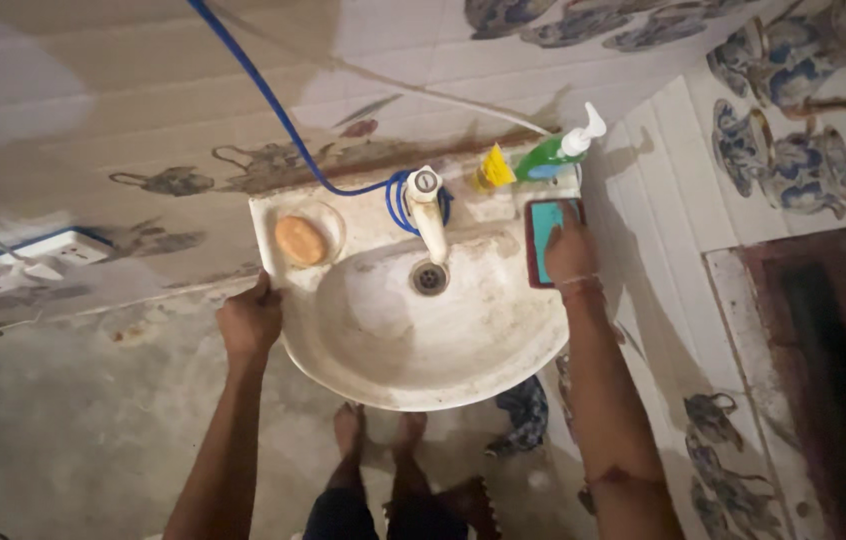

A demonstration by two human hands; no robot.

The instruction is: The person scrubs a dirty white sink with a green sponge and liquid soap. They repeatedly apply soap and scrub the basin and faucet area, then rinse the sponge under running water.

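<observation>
R hand (570, 250) atop teal sponge (543, 240)

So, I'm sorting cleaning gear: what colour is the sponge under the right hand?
Teal sponge with a dark red edge, seen in the head view.

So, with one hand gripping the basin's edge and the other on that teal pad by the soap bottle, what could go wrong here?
1. The right hand presses a teal scrub pad on the basin's rim, right beside the green pump bottle; a push could tip the bottle off the ledge.
2. The left hand grips the rim; heavy leaning might strain the wall-hung basin.
3. The bare feet stand on concrete; splashed water could make it slippery.
</observation>
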